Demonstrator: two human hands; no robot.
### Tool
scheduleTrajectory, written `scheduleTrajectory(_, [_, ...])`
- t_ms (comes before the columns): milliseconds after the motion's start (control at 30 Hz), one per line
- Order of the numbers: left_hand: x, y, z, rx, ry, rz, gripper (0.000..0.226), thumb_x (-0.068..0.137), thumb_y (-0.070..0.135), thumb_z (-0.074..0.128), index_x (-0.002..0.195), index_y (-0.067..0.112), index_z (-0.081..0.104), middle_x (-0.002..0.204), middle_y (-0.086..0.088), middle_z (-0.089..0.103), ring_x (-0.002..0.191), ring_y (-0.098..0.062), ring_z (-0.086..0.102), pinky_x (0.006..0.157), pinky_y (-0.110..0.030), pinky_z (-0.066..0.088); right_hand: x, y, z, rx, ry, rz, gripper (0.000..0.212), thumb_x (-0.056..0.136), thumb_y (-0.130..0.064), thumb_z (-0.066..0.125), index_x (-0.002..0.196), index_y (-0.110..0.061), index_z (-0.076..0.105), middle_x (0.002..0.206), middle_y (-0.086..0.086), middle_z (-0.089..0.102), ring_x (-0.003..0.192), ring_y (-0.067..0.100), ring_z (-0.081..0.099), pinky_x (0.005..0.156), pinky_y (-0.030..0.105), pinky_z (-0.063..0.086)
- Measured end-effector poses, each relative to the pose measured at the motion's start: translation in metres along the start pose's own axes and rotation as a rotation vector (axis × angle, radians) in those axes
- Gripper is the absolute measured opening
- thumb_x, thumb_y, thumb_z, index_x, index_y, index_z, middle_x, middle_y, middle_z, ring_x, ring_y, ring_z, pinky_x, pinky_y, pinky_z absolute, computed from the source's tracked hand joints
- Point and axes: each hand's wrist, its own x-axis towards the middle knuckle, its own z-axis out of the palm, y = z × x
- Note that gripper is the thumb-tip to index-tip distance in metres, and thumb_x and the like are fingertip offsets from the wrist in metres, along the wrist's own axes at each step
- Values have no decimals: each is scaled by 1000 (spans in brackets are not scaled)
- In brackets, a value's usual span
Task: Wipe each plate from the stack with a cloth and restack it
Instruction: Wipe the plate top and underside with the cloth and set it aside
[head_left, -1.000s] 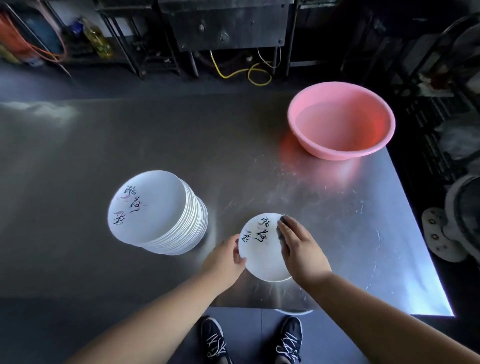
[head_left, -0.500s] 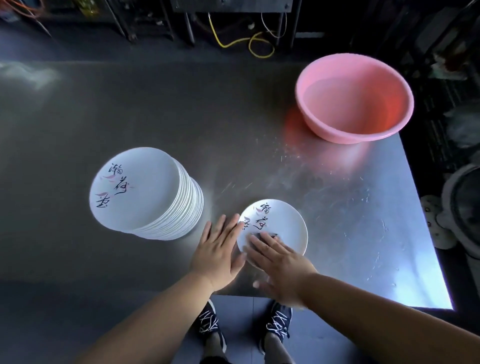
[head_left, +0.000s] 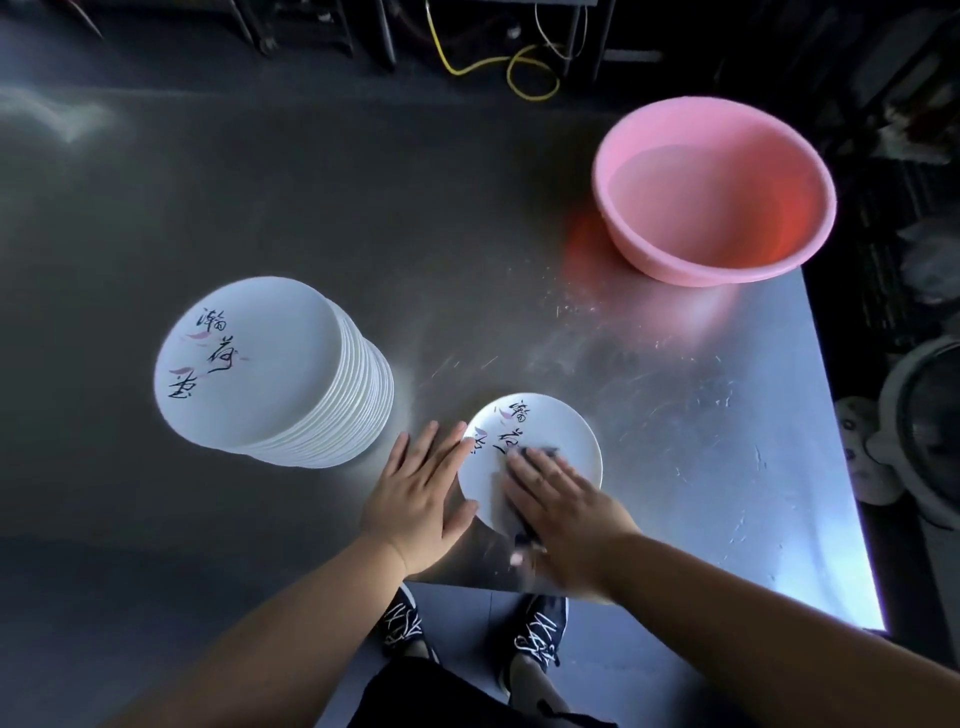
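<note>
Single plate (head_left: 540, 447) lay flat on the steel table (head_left: 311, 208), near its front edge, apart from the stack (head_left: 270, 369) to its left. Right hand (head_left: 561, 504) lay flat on the plate with fingers straight, pressing a dark cloth (head_left: 540, 453), of which only slivers showed past the fingertips and near the wrist. Left hand (head_left: 421, 493), released and flat on the table, butted against the plate's left rim as a stop.

Judgement: wipe in progress. To do it well, keep the left hand braced so the plate cannot skate on the smooth steel, and carry the cloth out to the rim all round, not just the centre.

Plate: white, round, shallow, glossy; black brush characters with pink strokes, matching the top plate of the stack. Pink basin (head_left: 717, 192) stood at the far right.
</note>
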Motion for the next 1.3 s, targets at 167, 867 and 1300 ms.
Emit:
scheduleTrajectory(167, [0, -1, 0, 7, -3, 7, 74, 100, 55, 47, 164, 22, 30, 173, 5, 19, 160, -28, 18, 126, -58, 21, 15, 4, -21, 94, -90, 190, 109, 89, -82, 1, 166, -6, 3, 173, 13, -13, 160, 33, -14, 130, 48, 2])
scheduleTrajectory(867, [1, 0, 0, -14, 44, 21, 74, 96, 49, 53, 161, 18, 34, 171, 3, 26, 160, -30, 18, 125, -60, 22, -27, 53, 9, -50, 159, -25, 89, 100, -72, 37, 147, 2, 55, 165, 17, 37, 155, 38, 30, 123, 54, 25])
scheduleTrajectory(1300, [1, 1, 1, -39, 95, 10, 74, 91, 49, 58, 156, 16, 42, 169, 2, 32, 159, -29, 23, 126, -57, 22, -6, 74, -5, -61, 161, -30, 88, 99, -70, 37, 157, -4, 39, 172, 8, 27, 162, 30, 10, 125, 45, 18])
